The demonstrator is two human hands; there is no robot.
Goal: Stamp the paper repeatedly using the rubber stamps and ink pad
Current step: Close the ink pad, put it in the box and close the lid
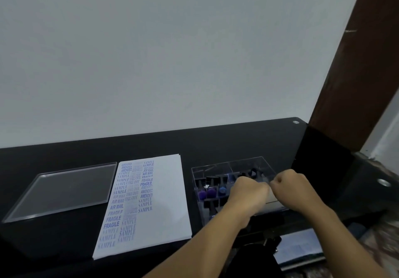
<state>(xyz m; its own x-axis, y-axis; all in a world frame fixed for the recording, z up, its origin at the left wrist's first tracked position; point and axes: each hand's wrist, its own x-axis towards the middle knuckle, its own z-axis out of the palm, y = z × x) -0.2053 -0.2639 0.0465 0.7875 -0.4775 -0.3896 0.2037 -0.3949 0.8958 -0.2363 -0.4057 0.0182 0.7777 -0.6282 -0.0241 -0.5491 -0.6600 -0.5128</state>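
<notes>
Two curled hands, the left hand (pixel 248 193) and right hand (pixel 289 185), meet over the clear box (pixel 226 163) of rubber stamps (pixel 211 192) at lower right; what they grip, if anything, cannot be told. The half-stamped paper (pixel 164 202) lies just beside it at lower centre, likely for easy reach.

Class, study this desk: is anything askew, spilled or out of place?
Only the stamping: on the paper, the blue imprints overlap and vary from bold to faint, crowded on its left half. No spill shows. The clear lid lies flat left of it.
</notes>
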